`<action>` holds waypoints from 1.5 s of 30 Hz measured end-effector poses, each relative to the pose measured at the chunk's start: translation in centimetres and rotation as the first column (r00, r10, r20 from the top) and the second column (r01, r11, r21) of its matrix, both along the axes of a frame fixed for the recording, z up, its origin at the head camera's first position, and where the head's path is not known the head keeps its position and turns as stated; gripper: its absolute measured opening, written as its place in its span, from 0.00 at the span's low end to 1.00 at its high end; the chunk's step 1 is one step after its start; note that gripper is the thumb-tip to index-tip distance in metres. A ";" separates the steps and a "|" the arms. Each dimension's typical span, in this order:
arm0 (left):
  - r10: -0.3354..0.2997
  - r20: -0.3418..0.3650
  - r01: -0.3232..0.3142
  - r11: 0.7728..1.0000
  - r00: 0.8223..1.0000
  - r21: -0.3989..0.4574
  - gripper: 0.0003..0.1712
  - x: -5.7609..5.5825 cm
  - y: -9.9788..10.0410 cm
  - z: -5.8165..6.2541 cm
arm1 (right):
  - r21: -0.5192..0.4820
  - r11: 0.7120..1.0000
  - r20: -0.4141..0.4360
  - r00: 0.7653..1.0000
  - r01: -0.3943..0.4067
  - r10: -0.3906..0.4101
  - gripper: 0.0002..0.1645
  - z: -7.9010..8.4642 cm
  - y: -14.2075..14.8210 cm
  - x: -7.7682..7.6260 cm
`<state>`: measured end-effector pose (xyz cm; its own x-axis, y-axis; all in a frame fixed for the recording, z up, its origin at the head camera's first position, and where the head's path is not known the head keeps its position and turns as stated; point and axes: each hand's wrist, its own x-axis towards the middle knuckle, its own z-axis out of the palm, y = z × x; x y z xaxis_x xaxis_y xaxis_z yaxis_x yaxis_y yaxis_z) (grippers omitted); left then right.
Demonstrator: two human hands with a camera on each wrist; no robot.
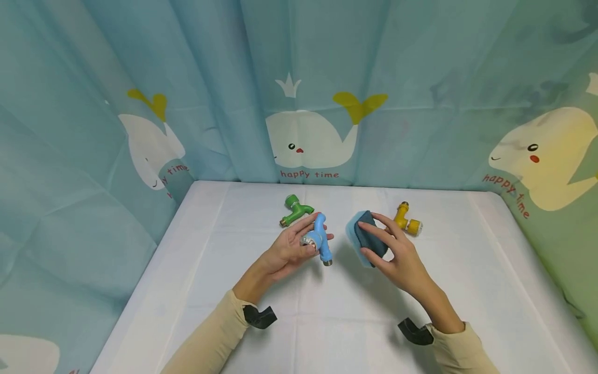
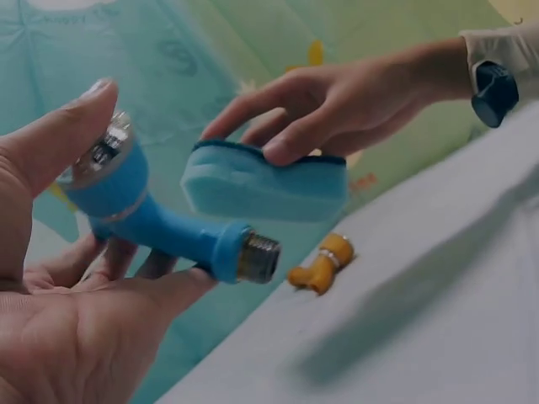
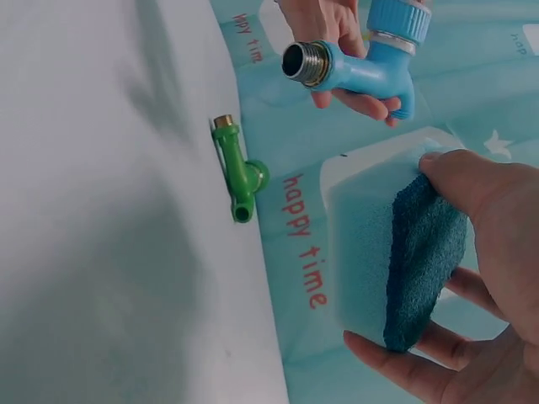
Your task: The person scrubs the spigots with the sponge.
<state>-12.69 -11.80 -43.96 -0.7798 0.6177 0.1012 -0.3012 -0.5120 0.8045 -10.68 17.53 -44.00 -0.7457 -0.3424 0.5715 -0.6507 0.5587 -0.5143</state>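
Note:
A blue faucet [image 1: 320, 240] with a threaded metal end is held in my left hand [image 1: 291, 251], above the table. In the left wrist view the thumb presses the silvery cap of the faucet [image 2: 160, 210], with the fingers beneath its body. My right hand [image 1: 403, 258] grips a sponge [image 1: 369, 240] between thumb and fingers. The sponge has a dark blue scouring side [image 3: 421, 261] and a light blue foam side [image 3: 358, 252]. Sponge and faucet are apart, the sponge to the right.
A green faucet [image 1: 295, 210] lies on the white table [image 1: 299, 322] behind my left hand. Beyond my right hand lies a yellow faucet [image 1: 405, 220]. A blue-green curtain [image 1: 224, 93] with whale prints surrounds the table's back and sides.

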 end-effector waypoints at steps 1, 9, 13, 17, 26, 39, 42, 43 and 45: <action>0.001 -0.006 -0.001 1.000 1.000 -0.010 0.59 0.0 -0.1 0.0 | -0.002 1.000 0.007 1.000 -0.001 0.001 0.39 0.1 -0.1 0.0; 0.075 -0.165 -0.120 0.952 0.984 -0.283 0.56 0.2 0.2 0.4 | -0.075 0.990 0.082 0.989 -0.119 0.125 0.39 2.0 -3.3 0.9; 0.078 -0.247 -0.160 0.929 0.966 -0.333 0.57 0.3 0.5 0.8 | -0.082 0.980 0.050 0.981 -0.183 0.187 0.38 2.1 -4.7 0.7; 0.102 -0.238 -0.176 0.934 0.966 -0.312 0.59 0.6 0.5 0.8 | -0.048 0.985 0.016 0.986 -0.165 0.166 0.37 1.5 -4.8 0.2; 0.153 -0.257 -0.227 0.930 0.954 -0.289 0.59 0.7 0.6 0.6 | -0.019 0.989 -0.048 0.988 -0.149 0.148 0.34 1.1 -4.4 -0.2; 0.145 -0.257 -0.228 0.914 0.955 -0.334 0.57 0.5 0.3 1.2 | 0.093 0.984 -0.177 0.970 -0.152 0.166 0.26 1.6 -3.7 -0.7; 0.145 -0.291 -0.246 0.903 0.946 -0.351 0.57 0.4 0.4 1.1 | 0.098 0.985 -0.203 0.966 -0.140 0.157 0.27 2.0 -3.6 -0.8; 0.142 -0.309 -0.253 0.899 0.941 -0.357 0.56 0.4 0.5 1.2 | 0.109 0.984 -0.202 0.967 -0.139 0.158 0.27 2.2 -3.6 -0.9; 0.135 -0.338 -0.264 0.889 0.932 -0.374 0.56 0.4 0.7 1.2 | 0.147 0.981 -0.205 0.966 -0.130 0.159 0.26 2.6 -3.7 -1.0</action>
